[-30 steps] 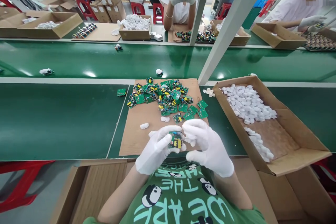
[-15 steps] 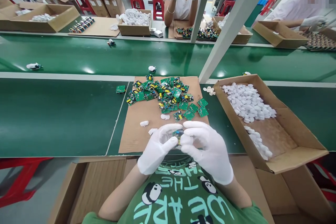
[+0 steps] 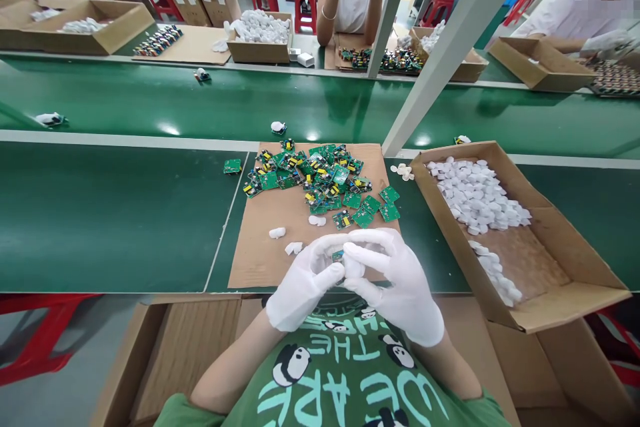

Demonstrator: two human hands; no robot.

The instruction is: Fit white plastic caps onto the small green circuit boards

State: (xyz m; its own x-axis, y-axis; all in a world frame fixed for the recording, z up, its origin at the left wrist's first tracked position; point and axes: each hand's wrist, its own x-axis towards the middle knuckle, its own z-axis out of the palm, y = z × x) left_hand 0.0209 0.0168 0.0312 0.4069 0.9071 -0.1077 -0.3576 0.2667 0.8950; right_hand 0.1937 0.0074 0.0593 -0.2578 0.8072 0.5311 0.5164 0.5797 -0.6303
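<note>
A small green circuit board [image 3: 338, 256] is held up in the white-gloved fingers of a worker's left hand [image 3: 301, 290], only a sliver of its surface showing through the gap between the two hands. Just beside it, a smooth, rounded white piece [image 3: 354, 268] is pinched in the fingers of the right hand [image 3: 406, 283], also gloved in white. Fingers obscure most of both parts; whether they touch or are joined cannot be made out.
</note>
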